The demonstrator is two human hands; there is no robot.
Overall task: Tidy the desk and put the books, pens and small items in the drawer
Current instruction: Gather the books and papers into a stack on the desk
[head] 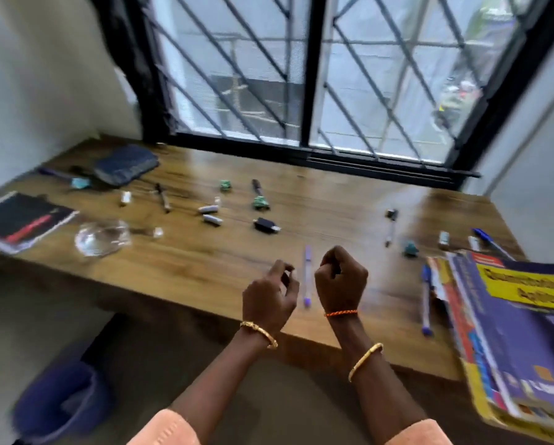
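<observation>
Two hands hover above my brown wooden table point(333, 200): left hand point(271, 295) loosely curled, right hand point(341, 279) fisted, both holding nothing, a slim purple-capped pen point(307, 277) between them, stacked purple-and-yellow books point(510, 332) far right.

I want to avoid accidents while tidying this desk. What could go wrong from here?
1. The stack of books seems to jut past the front edge of the desk; a bump might tip it off.
2. The glass bowl is clear and easy to overlook, so a sweeping arm could knock it.
3. The purple pen between the left hand and right hand could roll away.
</observation>
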